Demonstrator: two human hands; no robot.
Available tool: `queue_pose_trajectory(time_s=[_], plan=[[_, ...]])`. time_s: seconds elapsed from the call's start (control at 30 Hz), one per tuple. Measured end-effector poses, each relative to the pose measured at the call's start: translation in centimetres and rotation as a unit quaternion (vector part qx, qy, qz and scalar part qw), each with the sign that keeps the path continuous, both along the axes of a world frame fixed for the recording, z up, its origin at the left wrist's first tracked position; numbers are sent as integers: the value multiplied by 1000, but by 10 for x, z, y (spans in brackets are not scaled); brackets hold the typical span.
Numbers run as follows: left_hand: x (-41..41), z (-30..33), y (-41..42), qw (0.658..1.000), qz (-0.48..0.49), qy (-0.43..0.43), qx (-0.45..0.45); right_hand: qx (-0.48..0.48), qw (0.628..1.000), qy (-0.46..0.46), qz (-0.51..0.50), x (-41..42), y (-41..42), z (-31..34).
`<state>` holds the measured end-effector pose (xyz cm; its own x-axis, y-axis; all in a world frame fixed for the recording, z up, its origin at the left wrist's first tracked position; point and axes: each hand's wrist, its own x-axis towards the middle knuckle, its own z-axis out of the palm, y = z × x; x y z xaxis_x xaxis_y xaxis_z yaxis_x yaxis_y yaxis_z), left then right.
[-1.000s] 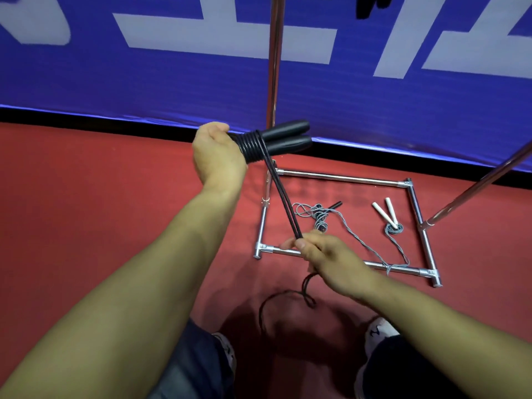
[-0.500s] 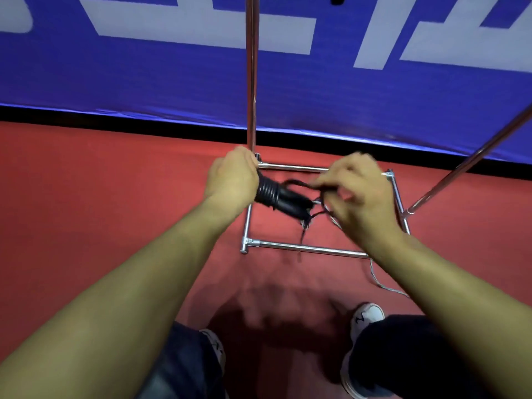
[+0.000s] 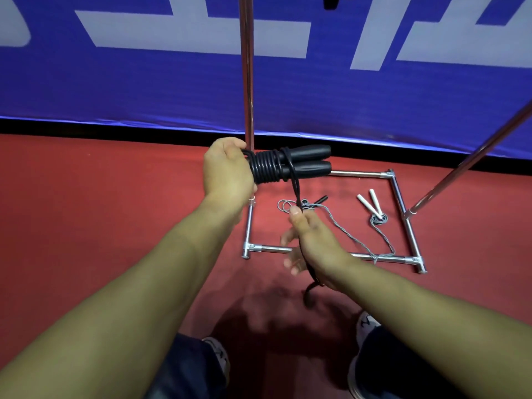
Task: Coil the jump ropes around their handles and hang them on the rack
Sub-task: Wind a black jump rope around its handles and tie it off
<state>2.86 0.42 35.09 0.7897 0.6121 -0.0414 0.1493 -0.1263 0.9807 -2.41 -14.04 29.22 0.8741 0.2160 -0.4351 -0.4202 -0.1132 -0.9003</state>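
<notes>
Handles of the black jump rope lie side by side, their long axis running level from left to right, thick ends pointing right. The left hand is closed around their left ends, holding them in the air in front of the rack's upright pole. Black rope is already coiled in tight turns around both handles just beside that hand. From the right edge of the coil the loose strand drops straight down to the right hand, which sits below and slightly right of the handles, thumb and fingers pinching the strand, the other fingers loosely spread. The tail hangs on below it toward the red floor. The next turn looks set to climb from that lower hand over the handles, crosswise to their axis. Another rope with white handles lies on the floor inside the rack's base frame.
</notes>
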Motion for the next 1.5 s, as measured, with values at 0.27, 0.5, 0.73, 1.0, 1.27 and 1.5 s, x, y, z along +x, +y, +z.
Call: queue_pose_trajectory(time_s=[0.27,0.5,0.73,1.0,1.27,1.5], plan=[[10,-9,41,993,106,9,52,-179,877,-438,-88,-2,-24,18],[-4,9,14,992,38,-46,112,-367,836,-352,204,4,-27,0],[2,-1,11,994,44,-60,80,43,992,-39,-116,11,-2,5],[5,6,34,992,106,-31,58,-199,911,-348,93,-5,-18,1],[-8,13,18,989,-140,45,8,-303,869,-372,119,25,-34,-2],[-17,10,15,946,-265,136,128,-318,783,-531,-56,51,-65,31]])
